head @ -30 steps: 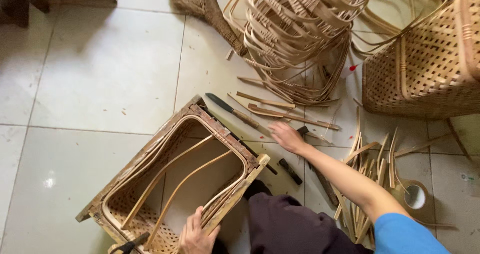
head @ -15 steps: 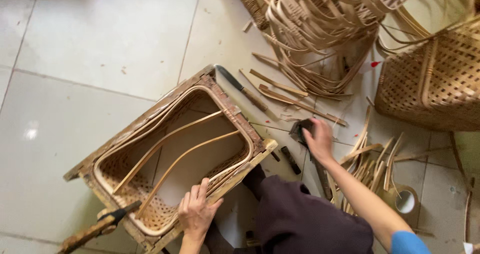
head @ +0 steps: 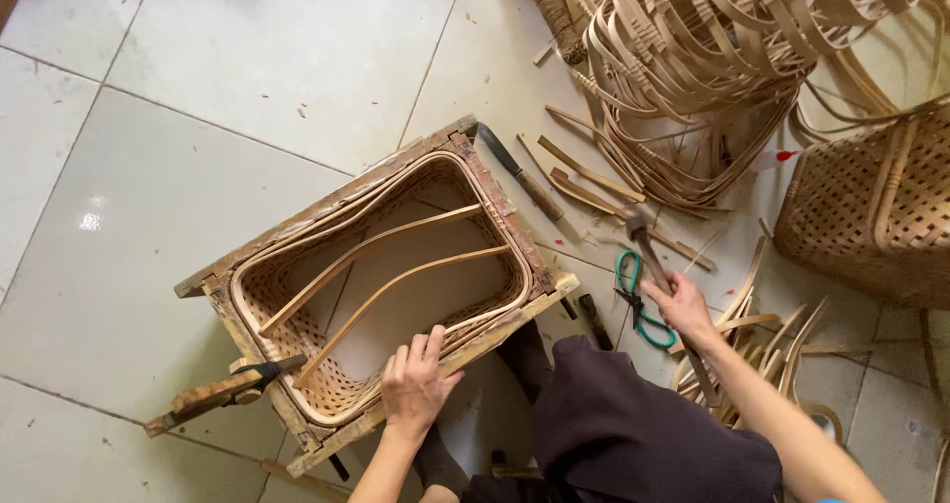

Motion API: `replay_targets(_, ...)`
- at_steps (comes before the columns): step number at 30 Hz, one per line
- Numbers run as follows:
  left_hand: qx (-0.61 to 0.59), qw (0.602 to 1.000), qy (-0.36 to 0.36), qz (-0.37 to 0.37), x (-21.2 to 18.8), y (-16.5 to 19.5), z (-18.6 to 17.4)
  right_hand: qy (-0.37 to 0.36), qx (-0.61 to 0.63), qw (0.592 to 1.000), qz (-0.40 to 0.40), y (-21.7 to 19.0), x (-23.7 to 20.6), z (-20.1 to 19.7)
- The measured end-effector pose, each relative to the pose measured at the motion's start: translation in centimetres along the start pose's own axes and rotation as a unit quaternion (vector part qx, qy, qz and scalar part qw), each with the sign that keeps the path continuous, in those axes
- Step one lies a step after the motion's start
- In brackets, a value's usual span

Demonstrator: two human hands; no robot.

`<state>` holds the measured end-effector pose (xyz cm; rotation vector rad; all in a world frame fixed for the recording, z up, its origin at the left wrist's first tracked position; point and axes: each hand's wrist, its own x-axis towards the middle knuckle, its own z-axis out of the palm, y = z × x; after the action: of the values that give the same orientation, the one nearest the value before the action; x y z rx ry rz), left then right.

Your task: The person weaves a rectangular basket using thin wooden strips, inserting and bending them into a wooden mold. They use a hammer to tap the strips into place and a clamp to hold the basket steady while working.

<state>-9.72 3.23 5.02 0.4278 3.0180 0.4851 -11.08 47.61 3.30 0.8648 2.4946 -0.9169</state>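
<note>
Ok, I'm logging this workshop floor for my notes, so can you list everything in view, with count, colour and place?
wooden frame mould: one, weathered brown, centre floor, around the basket.
half-woven basket: one, pale tan, inside the frame, two bent strips across it.
clamp: one, wood with dark metal, frame's lower left corner.
knife: one, dark blade, right of the frame.
hammer: one, dark head, wooden handle, under the right hand.
green-handled scissors: one, beside the hammer.
bent cane hoops: a pile, tan, top right.
woven basket: one, brown, right edge.
cut splints: many, tan, lower right.
floor tiles: grey-white.
left hand: on the basket rim.
right hand: on the hammer handle.
</note>
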Motion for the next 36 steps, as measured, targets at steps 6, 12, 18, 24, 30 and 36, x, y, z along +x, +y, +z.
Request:
replay_targets(6,-0.005,1.0,0.014,0.006,-0.2,0.1,-0.6,-0.165,-0.058,0.887,-0.427,-13.0,-1.8,-6.0)
replay_targets(12,-0.014,1.0,0.011,0.007,-0.7,0.2,0.0,-0.227,-0.536,0.651,-0.487,-23.6,-6.4,-3.9)
replay_targets(18,0.0,1.0,0.023,0.017,-0.7,0.1,0.3,-0.18,-0.566,0.578,-0.559,-25.7,-7.3,-1.1)
replay_targets(24,0.002,0.999,0.036,0.024,-0.6,-0.2,0.6,-0.2,-0.613,0.553,-0.529,-25.1,-6.7,-1.4)
replay_targets(30,-0.011,1.0,0.011,0.01,-0.8,0.1,0.3,-0.218,-0.581,0.593,-0.513,-23.8,-6.0,-2.3)
replay_targets(36,-0.008,0.993,0.088,0.076,5.2,-2.2,-2.9,-0.197,-0.548,0.619,-0.526,-24.8,-2.8,-4.2)
